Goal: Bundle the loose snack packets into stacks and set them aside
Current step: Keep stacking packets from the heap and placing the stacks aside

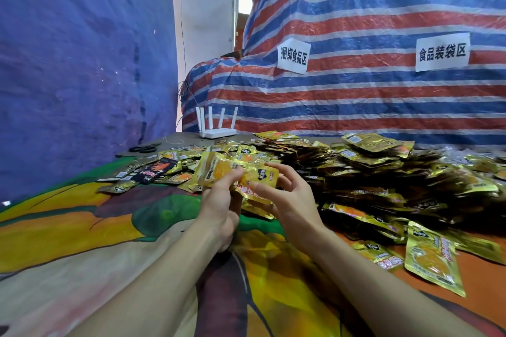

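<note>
"Holding what, on your side?"

"My left hand (pixel 219 200) has its fingers curled round a small stack (pixel 235 172) of gold packets, held above the patterned cloth (pixel 82 227). My right hand (pixel 287 197) is half-closed on it too: thumb on the stack's lower edge, fingers curved behind its right end."

"And the loose ones?"

"The big heap (pixel 383 172) lies just right of my right hand and beyond both hands. A black packet (pixel 158 169) sits beyond my left hand, to its left. A white router (pixel 216 128) stands farther back."

One left hand (pixel 222 201), one right hand (pixel 289 195), one router (pixel 217 130), two signs (pixel 292 55), packets (pixel 369 172) beyond counting.
</note>
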A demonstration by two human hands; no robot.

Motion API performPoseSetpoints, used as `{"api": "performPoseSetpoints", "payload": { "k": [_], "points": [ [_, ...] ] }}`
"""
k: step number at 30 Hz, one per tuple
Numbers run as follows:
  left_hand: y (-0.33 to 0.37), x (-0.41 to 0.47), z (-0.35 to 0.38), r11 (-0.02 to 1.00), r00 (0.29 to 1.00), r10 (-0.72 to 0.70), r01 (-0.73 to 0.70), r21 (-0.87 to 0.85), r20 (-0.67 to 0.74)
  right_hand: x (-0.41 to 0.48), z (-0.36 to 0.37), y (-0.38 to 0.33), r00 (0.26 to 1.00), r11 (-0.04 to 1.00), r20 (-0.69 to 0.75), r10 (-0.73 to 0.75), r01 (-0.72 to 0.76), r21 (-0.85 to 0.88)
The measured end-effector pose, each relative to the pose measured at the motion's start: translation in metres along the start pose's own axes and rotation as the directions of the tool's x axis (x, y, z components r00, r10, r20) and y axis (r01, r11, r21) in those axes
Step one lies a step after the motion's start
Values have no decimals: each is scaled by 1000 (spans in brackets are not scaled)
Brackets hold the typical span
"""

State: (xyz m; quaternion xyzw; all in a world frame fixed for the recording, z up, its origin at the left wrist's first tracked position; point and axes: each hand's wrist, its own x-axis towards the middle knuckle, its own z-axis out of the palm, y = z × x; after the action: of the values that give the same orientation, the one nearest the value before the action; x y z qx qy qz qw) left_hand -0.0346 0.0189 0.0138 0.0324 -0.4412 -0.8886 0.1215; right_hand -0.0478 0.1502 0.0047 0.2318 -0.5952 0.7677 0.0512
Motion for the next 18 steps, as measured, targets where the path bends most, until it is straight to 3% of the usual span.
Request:
{"api": "performPoseSetpoints", "payload": {
  "k": [4, 11, 14, 18],
  "points": [
    [-3, -6, 3, 995, 995, 10, -20, 102, 95, 0, -5, -1, 998, 993, -47, -40, 34, -114],
    [-2, -5, 6, 1000, 990, -28, 27, 10, 140, -2, -5, -2, 996, 975, -35, -81, 72, -209],
    [-3, -4, 5, 999, 994, -45, 43, 19, 101, -2, 0, -4, 998, 967, -27, -53, 45, -252],
    [-2, -2, 2, 994, 984, -94, 100, -32, 148, 0, -2, -4, 999, 946, -23, 49, -53, -320]
  ]
}}
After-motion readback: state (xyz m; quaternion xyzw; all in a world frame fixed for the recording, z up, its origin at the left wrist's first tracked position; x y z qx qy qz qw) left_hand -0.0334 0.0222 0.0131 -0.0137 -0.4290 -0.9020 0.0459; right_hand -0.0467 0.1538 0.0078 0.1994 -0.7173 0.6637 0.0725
